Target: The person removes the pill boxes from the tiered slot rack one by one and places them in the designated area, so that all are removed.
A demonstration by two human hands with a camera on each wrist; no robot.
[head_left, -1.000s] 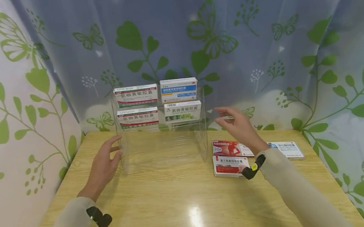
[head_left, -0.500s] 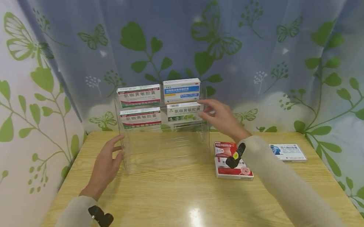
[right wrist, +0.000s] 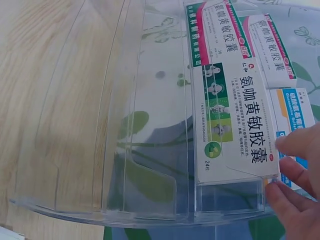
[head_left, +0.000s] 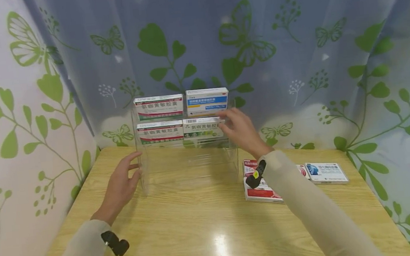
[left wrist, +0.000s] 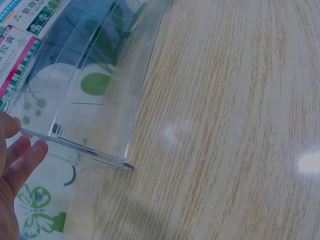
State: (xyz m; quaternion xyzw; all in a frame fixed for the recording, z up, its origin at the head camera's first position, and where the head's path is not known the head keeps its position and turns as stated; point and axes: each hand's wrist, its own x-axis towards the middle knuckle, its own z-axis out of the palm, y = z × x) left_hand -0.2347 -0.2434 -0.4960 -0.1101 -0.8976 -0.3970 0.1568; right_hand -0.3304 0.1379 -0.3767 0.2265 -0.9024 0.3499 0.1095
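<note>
A clear tiered acrylic rack (head_left: 190, 163) stands on the table with medicine boxes on its two upper tiers. The green-and-white capsule box (head_left: 200, 129) lies end to end with a red-and-white box (head_left: 160, 132) on the lower of these. Above are another red-and-white box (head_left: 159, 107) and a blue-and-white box (head_left: 207, 101). My right hand (head_left: 240, 130) touches the green-and-white box at its right end, thumb and fingertips by the corner and top edge (right wrist: 300, 175). My left hand (head_left: 122, 184) rests its fingertips against the rack's left side panel, near its edge (left wrist: 20, 160).
Right of the rack lie a red-and-white box (head_left: 260, 194) and a red box (head_left: 250, 163), both partly hidden by my right forearm. Further right is a white-and-blue box (head_left: 327, 172). A patterned curtain (head_left: 187, 34) hangs behind the table (head_left: 186, 234).
My right hand has moved left to the rack. The green-and-white box has slid left, and the gap between it and the red-and-white box has closed. My left hand stays at the side panel.
</note>
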